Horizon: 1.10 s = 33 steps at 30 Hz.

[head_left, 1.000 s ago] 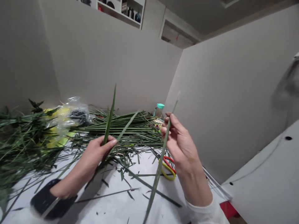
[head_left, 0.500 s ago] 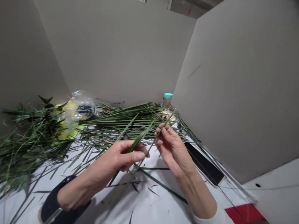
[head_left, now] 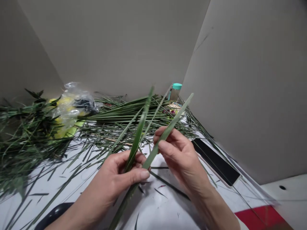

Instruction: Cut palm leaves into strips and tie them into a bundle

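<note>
Leafy cuttings [head_left: 26,127] heap at the far left of my feed, dark green and tangled, spilling onto the white bench [head_left: 165,214]. Just right of them sits a crumpled clear plastic bag [head_left: 74,99] with something yellow and something black inside; I can't make out what either one is. A black wristband [head_left: 54,215] shows at the bottom edge, on the left wrist.

Next along, my view of the left hand [head_left: 117,179] shows it closed around a green leaf strip [head_left: 137,140], which stands up out of the grip and leans slightly right. Behind the hands, a long pile of narrow leaf blades [head_left: 124,115] lies across the bench, with loose scraps scattered nearer me.

The right hand [head_left: 182,156] sits just beside the left, pinching a paler strip [head_left: 168,134] between thumb and fingers. That strip slants up to the right, and its lower end runs down past the left thumb, though I can't tell whether the left hand grips it too.

Beyond the pile, a bottle with a teal lid [head_left: 175,92] stands near the far corner. Further right, a black phone [head_left: 216,161] lies near the bench edge, and a red patch [head_left: 260,217] shows in the lower right corner.
</note>
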Motion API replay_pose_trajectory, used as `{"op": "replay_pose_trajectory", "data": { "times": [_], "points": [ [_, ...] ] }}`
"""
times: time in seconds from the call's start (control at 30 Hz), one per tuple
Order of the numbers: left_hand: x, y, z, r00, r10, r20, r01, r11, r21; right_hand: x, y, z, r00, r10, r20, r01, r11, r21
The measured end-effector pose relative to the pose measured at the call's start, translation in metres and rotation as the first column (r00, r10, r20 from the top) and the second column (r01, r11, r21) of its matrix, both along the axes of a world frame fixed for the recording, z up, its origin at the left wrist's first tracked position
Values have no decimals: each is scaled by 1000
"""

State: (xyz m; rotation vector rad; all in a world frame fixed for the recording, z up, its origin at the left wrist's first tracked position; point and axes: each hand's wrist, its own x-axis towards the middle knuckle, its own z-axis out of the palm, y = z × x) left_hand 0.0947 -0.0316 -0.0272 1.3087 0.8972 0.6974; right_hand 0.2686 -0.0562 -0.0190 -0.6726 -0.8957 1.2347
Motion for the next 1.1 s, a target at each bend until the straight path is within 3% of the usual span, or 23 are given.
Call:
{"op": "replay_pose_trajectory", "data": {
  "times": [0.23, 0.5, 0.7, 0.87, 0.97, 1.1],
  "points": [
    [-4, -1, -3, 996, 83, 40, -81, 995, -49, -3, -3, -1, 991, 83, 105, -81, 997, -19],
    [-6, -4, -2, 997, 41, 60, -37, 997, -66, -5, -3, -2, 988, 144, 57, -141, 989, -52],
    [-6, 0, -5, 1000, 24, 19, -26, 996, 84, -8, 3, -4, 998, 15, 67, -9, 996, -94],
    [-7, 1, -1, 985, 93, -147, -67, 983, 171, -5, 7, -6, 993, -89, 80, 95, 992, -78],
    [-6, 2, 5, 982, 52, -181, -22, 986, 165, -4, 7, -7, 987, -117, 107, 128, 986, -103],
    [-6, 4, 6, 993, 26, -114, -16, 996, 89, -5, 8, -9, 984, -146, 103, 156, 983, -95]
  ]
}}
